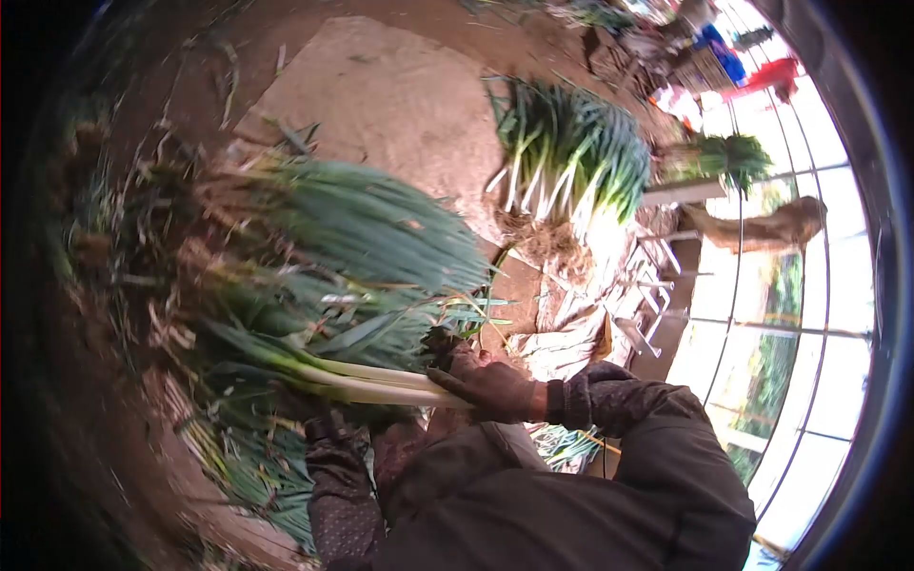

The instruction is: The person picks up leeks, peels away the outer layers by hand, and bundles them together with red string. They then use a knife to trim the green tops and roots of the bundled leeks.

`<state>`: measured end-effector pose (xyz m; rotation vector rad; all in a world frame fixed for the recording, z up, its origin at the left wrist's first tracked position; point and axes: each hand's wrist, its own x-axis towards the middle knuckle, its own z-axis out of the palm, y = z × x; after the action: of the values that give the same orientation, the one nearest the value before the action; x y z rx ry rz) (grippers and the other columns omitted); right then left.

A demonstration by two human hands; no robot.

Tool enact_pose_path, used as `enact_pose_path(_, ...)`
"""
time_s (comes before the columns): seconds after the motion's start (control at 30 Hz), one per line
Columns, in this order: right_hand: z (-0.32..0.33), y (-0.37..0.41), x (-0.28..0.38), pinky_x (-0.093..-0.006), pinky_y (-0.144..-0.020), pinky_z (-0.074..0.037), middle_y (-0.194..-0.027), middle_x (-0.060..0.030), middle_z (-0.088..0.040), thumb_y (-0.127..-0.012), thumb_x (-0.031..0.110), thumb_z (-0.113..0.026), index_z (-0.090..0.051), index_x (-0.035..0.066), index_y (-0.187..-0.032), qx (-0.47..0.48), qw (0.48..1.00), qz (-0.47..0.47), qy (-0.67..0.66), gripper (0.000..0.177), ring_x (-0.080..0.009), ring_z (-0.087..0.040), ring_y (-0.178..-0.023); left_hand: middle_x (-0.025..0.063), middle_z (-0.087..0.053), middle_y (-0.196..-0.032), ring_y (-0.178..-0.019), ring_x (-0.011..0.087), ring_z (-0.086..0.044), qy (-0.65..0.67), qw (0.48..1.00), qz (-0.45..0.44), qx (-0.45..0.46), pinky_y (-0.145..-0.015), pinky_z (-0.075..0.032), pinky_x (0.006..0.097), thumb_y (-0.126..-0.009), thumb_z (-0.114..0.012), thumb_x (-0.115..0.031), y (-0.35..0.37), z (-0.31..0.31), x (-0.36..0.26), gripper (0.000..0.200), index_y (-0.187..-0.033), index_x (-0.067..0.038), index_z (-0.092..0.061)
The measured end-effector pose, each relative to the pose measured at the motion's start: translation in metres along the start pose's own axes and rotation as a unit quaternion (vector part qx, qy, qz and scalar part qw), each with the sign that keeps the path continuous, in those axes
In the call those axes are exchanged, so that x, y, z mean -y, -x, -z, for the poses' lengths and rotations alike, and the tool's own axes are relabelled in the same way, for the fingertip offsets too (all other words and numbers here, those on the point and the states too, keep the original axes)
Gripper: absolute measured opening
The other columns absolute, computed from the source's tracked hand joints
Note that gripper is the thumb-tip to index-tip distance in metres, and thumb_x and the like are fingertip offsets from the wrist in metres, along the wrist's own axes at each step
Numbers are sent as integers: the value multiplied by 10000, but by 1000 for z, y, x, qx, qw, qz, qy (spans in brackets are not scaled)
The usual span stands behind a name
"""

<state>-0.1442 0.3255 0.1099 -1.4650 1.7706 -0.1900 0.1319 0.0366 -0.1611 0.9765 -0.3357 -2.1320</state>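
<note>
Several long green onions (367,380) with white shafts lie across in front of my body. Around the root end of their shafts, my right hand (495,385) is closed, in what looks like a dark glove. My left hand (303,403) is beneath the green part of the same stalks; it is dark and its fingers are hidden. A large heap of green onions (371,224) lies just beyond, leaves pointing right. More leaves (267,476) spread on the ground beside my left sleeve.
A bundle of green onions (576,157) with white shafts and roots lies on a pale sheet (381,86). Another bunch (731,160) sits farther right. Crumpled sacking (571,328) and a white metal frame (647,309) are near my right arm. A barred translucent wall (790,333) runs along the right.
</note>
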Motion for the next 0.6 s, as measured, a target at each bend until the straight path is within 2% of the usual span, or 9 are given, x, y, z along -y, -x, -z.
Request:
enact_pose_path(0.13, 20, 39, -83, -495, -669, -525, -856, -182, -609, -744, 202, -768, -228, 97, -1562, -185, 981, -36, -37, 985, -382, -639, -744, 137, -422, -1518, -1354, 326, -438, -69, 997, 0, 32, -1142, -365, 510, -971, -477, -624, -37, -178, 18, 756, -1513, -108, -372)
enact_pose_path(0.2, 36, 63, -124, -486, -671, -528, -876, -184, -621, -748, 211, -771, -247, 99, -1559, -248, 963, -89, -64, 972, -378, -645, -760, 135, -416, -1525, -1348, 317, -450, 8, 985, 80, 151, -1138, -369, 513, -974, -563, -521, -70, -289, 58, 688, -1496, -105, -394)
enact_pose_path(0.23, 36, 72, -144, -476, -670, -541, -912, -194, -642, -745, 175, -771, -274, 110, -1553, -280, 953, -80, -83, 951, -368, -664, -774, 125, -441, -1499, -1329, 307, -467, -21, 981, 112, 159, -1122, -393, 499, -972, -592, -470, -62, -370, 83, 647, -1478, -106, -419)
enact_pose_path(0.27, 43, 85, -170, -470, -680, -569, -991, -221, -672, -742, 135, -768, -268, 123, -1555, -365, 911, -126, -146, 954, -380, -694, -815, 125, -446, -1475, -1309, 306, -477, -68, 963, 128, 227, -1102, -416, 488, -964, -613, -449, -72, -429, 114, 650, -1471, -101, -404)
enact_pose_path(0.37, 44, 116, -251, -476, -725, -583, -977, -232, -683, -747, 187, -780, -200, 153, -1580, -515, 834, -172, -100, 1016, -386, -704, -809, 125, -460, -1404, -1250, 304, -509, -197, 865, 158, 434, -1039, -487, 455, -942, -677, -388, -92, -576, 232, 673, -1450, -84, -357)
enact_pose_path(0.4, 48, 131, -276, -478, -737, -593, -982, -240, -694, -753, 176, -767, -200, 155, -1579, -542, 812, -196, -97, 1001, -380, -715, -817, 154, -432, -1426, -1265, 319, -493, -170, 831, 276, 452, -1045, -480, 472, -938, -686, -382, -105, -607, 267, 705, -1465, -83, -326)
enact_pose_path(0.47, 47, 158, -335, -497, -730, -600, -958, -255, -702, -762, 202, -786, -151, 155, -1580, -543, 786, -272, -119, 1036, -385, -720, -809, 199, -438, -1446, -1309, 349, -467, -278, 865, 202, 365, -1097, -419, 500, -964, -581, -534, -36, -655, 325, 809, -1551, -82, -256)
enact_pose_path(0.53, 41, 174, -407, -490, -729, -601, -1017, -269, -696, -771, 255, -810, -86, 149, -1578, -529, 762, -345, -145, 1089, -400, -717, -839, 242, -353, -1508, -1351, 394, -417, -331, 826, 242, 388, -1118, -389, 521, -918, -622, -582, -20, -647, 371, 966, -1576, -54, -151)
enact_pose_path(0.6, 23, 190, -470, -488, -807, -560, -1113, -265, -671, -724, 387, -860, -85, 117, -1568, -502, 719, -458, -146, 1178, -437, -682, -958, 209, -373, -1513, -1335, 360, -452, -350, 803, 251, 412, -1092, -416, 503, -889, -656, -597, 34, -613, 378, 1001, -1564, -31, -180)
